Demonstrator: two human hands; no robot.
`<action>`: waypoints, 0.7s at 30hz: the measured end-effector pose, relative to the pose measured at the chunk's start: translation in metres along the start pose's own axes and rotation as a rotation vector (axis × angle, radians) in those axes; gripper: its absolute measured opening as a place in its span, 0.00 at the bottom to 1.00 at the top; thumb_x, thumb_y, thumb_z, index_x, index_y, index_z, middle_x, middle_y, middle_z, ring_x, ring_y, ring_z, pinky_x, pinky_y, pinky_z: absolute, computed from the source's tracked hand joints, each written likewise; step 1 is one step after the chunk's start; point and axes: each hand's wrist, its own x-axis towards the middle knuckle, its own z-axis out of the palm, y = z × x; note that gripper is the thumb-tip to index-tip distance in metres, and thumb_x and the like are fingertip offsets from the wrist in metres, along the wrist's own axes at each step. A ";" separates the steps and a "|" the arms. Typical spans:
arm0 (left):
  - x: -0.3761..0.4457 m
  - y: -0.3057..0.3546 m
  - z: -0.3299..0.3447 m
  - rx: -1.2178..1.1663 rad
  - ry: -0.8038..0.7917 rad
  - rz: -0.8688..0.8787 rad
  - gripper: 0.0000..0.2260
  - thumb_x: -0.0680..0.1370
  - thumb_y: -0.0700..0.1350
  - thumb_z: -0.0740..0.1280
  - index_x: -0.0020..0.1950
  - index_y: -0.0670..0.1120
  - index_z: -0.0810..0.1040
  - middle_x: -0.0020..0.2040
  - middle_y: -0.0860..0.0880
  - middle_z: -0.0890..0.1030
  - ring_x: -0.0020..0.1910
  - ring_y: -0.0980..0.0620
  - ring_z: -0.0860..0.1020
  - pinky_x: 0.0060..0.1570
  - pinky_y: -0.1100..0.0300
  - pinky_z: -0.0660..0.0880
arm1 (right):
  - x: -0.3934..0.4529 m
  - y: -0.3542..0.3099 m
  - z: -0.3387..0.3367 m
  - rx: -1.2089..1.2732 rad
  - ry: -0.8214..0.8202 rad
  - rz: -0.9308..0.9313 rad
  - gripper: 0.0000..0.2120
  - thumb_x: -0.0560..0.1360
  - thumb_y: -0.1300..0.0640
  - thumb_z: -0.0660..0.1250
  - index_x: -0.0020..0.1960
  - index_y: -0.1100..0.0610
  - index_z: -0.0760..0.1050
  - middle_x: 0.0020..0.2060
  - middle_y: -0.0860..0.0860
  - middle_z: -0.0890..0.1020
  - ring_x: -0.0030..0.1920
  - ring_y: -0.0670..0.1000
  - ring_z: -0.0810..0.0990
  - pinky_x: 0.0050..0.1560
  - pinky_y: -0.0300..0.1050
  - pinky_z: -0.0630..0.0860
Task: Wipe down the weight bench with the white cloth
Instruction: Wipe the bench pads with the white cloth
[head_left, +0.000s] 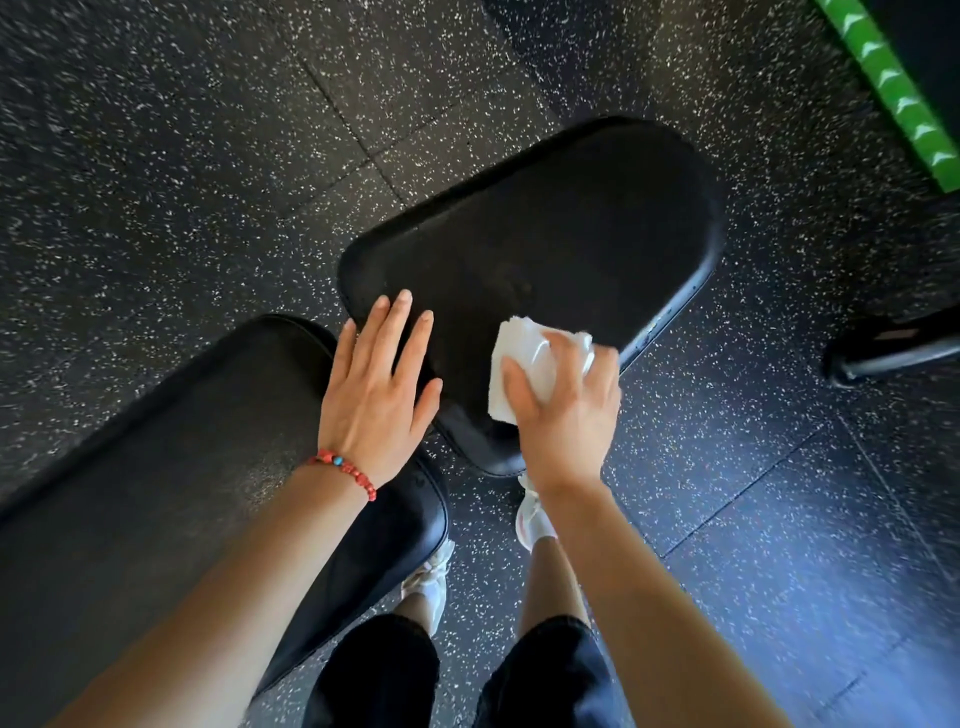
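Head view looks straight down on a black padded weight bench made of two pads; the seat pad lies ahead and the longer back pad runs off to the lower left, with a narrow gap between them. Left hand lies flat on the near left part of the seat pad, fingers straight and slightly spread, holding nothing; a red beaded bracelet circles its wrist. Right hand presses the folded white cloth onto the near right edge of the seat pad, fingers curled over the cloth's top and thumb along its near side; part of the cloth shows beyond the fingers. Below the arms stand two legs in dark shorts and white sneakers on a black speckled rubber floor; a green patterned strip crosses the top right corner; a dark metal bar lies at the right edge.
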 end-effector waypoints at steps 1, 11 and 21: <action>-0.001 0.000 0.001 -0.005 0.000 0.000 0.24 0.78 0.49 0.54 0.70 0.38 0.66 0.72 0.37 0.64 0.71 0.37 0.63 0.66 0.38 0.62 | 0.009 -0.001 0.001 -0.006 0.008 -0.025 0.20 0.70 0.48 0.71 0.54 0.62 0.76 0.46 0.63 0.75 0.44 0.63 0.75 0.45 0.50 0.70; -0.003 0.001 0.001 -0.004 -0.007 0.000 0.24 0.78 0.49 0.54 0.71 0.38 0.64 0.72 0.37 0.63 0.71 0.37 0.61 0.67 0.39 0.59 | 0.030 -0.010 0.010 -0.011 0.075 0.041 0.22 0.72 0.46 0.68 0.56 0.63 0.74 0.49 0.64 0.75 0.47 0.64 0.74 0.47 0.51 0.66; -0.023 0.038 -0.009 -0.073 -0.033 -0.049 0.24 0.76 0.44 0.65 0.69 0.36 0.67 0.71 0.35 0.65 0.70 0.35 0.63 0.66 0.38 0.61 | -0.041 0.005 -0.023 0.177 -0.207 0.153 0.20 0.71 0.45 0.68 0.58 0.55 0.74 0.51 0.58 0.72 0.47 0.60 0.74 0.51 0.53 0.74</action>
